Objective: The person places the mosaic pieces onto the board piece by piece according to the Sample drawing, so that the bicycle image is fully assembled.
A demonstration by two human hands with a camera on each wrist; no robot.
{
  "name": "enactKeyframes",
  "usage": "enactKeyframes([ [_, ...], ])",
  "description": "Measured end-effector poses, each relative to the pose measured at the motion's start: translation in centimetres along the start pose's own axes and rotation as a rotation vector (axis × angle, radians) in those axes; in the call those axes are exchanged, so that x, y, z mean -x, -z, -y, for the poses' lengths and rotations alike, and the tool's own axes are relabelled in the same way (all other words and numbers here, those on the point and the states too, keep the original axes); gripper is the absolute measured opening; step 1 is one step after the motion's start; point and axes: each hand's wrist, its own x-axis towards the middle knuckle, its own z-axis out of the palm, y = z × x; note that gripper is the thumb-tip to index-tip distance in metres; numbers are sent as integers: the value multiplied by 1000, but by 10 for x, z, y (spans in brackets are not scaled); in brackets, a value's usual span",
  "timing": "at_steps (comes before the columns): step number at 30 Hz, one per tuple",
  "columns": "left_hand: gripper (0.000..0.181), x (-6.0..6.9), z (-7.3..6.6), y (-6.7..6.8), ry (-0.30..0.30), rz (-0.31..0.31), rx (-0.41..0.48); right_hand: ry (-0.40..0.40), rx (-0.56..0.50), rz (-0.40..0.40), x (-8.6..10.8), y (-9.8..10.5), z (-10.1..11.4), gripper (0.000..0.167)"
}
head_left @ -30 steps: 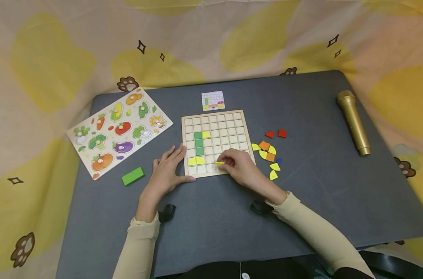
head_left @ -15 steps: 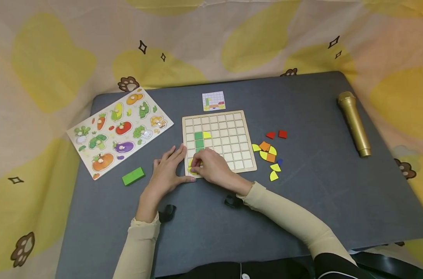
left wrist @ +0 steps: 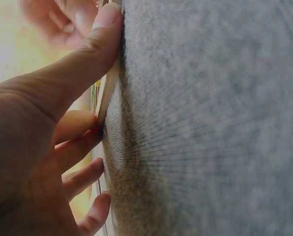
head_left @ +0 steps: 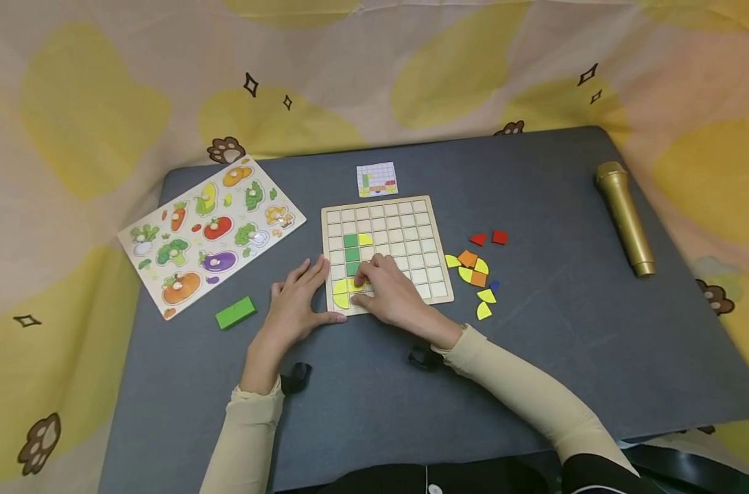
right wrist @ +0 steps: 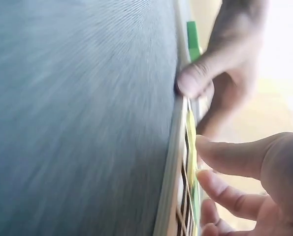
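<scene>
The wooden grid board (head_left: 433, 213) lies on the table. Along its left and lower edges, near the lower left corner, rests the left hand (head_left: 295, 302) with fingers spread; in the left wrist view its thumb (left wrist: 94, 42) presses the board's edge. Over the board's lower left part is the right hand (head_left: 396, 295), thumb and fingers apart, fingertips touching the yellow pieces or just above them. A yellow piece (head_left: 341, 300) sits in the bottom left cell, with further yellow pieces (head_left: 340, 286) above it. Green squares (head_left: 352, 254) form a column. The right fingers partly hide some cells.
Right of the board lie loose yellow, orange, red (head_left: 500, 237) and blue pieces. A pattern card (head_left: 377, 180) is behind it. The vegetable board (head_left: 214, 233) and a green block (head_left: 235, 313) lie to the left, a gold microphone (head_left: 626, 219) far right.
The right hand carried a yellow piece leftward to the board's lower left corner, let it go in the bottom left cell, then shifted slightly right and spread thumb and fingers. The left hand stayed put.
</scene>
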Motion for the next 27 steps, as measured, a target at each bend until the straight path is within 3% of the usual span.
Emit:
enactKeyframes([
  [11,116,3,2,-1,-9,-8,14,-112,-51,-106,50,45,-61,23],
  [16,116,2,1,-2,-11,-5,14,-191,-20,-150,80,61,-80,26],
  [22,116,1,1,-2,-10,-3,15,-264,24,-201,109,67,-94,25],
  [27,116,0,1,-2,-7,1,18,-285,24,-252,122,62,-103,26],
])
